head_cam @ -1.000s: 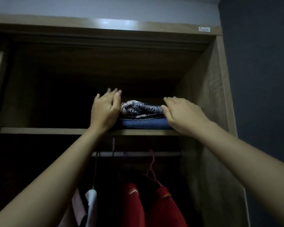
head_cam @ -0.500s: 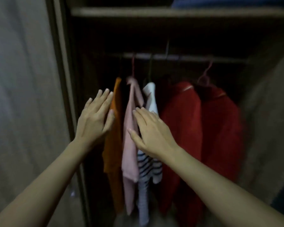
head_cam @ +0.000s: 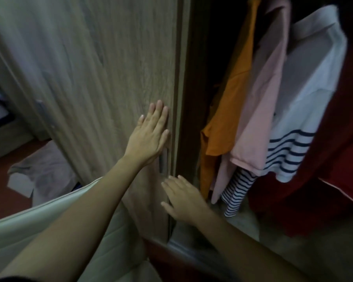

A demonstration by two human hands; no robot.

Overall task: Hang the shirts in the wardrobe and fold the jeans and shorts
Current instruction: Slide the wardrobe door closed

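While shirts [head_cam: 253, 110] hang right of the wardrobe door [head_cam: 90, 78], the left hand [head_cam: 150, 135] lies flat on it by its tall edge; the right hand [head_cam: 183, 200], lower, holds nothing.

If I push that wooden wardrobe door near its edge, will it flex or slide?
Likely stiff: the wardrobe door is a tall flat wood-grain panel. The recessed handle near its edge suggests it slides sideways rather than swings. The left hand lies flat on smooth board, so a bare palm push may slip.
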